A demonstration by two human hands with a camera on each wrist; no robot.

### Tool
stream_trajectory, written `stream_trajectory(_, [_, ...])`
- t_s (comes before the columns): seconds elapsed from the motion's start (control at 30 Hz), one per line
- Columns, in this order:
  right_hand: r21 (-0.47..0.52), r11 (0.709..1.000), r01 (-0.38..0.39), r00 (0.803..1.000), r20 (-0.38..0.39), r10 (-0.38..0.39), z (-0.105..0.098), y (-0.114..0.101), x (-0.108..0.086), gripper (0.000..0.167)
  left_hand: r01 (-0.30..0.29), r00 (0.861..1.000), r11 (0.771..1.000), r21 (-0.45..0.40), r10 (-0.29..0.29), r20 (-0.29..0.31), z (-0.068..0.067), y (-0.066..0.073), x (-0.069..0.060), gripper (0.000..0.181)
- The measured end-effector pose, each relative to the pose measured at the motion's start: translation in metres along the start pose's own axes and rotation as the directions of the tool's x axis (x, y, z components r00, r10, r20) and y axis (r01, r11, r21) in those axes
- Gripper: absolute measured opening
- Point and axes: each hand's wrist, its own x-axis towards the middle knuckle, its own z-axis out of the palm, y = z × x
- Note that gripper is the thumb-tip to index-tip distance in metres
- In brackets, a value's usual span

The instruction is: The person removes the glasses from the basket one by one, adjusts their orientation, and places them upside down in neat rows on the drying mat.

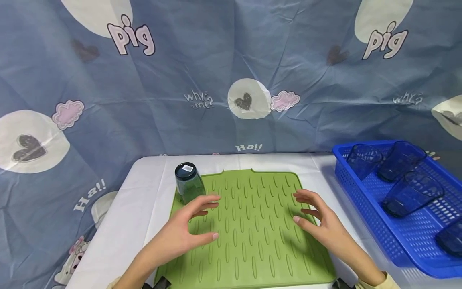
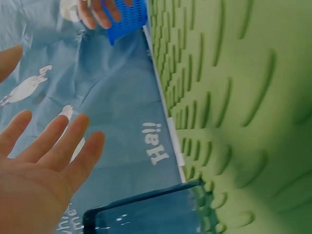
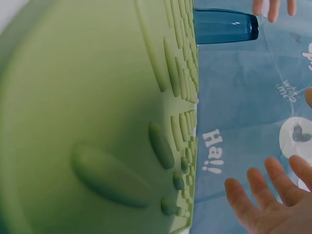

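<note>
A blue glass (image 1: 190, 184) stands upside down at the far left corner of a green ridged mat (image 1: 249, 224), a label on its upturned base. Just in front of the glass, above the mat, my left hand (image 1: 184, 233) hovers with fingers extended and thumb apart, holding nothing. My right hand (image 1: 323, 224) is over the mat's right side, its fingers loosely bent and nothing between them. In the left wrist view the glass (image 2: 146, 212) lies below the spread left fingers. The right wrist view has the right hand (image 3: 273, 200) apart from the mat's ridges.
On the right, a blue plastic basket (image 1: 375, 216) holds several blue glasses, among them one tilted glass (image 1: 411, 194). White cloth (image 1: 140, 200) covers the table. Behind it hangs a printed blue curtain (image 1: 202, 128).
</note>
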Motion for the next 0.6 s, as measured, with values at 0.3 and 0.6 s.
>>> stream_trajectory(0.3, [-0.027,0.999,0.042,0.999,-0.007,-0.042,0.000,-0.008,0.002,0.057,0.021,0.997,0.999,-0.047,-0.017,0.077,0.010,-0.013,0.002,0.067])
stream_trajectory(0.6, [-0.053,0.998,0.044,0.999,0.033,-0.042,-0.004,-0.019,-0.001,0.064,0.068,0.981,0.994,-0.086,-0.051,0.185,0.022,-0.025,0.003,0.069])
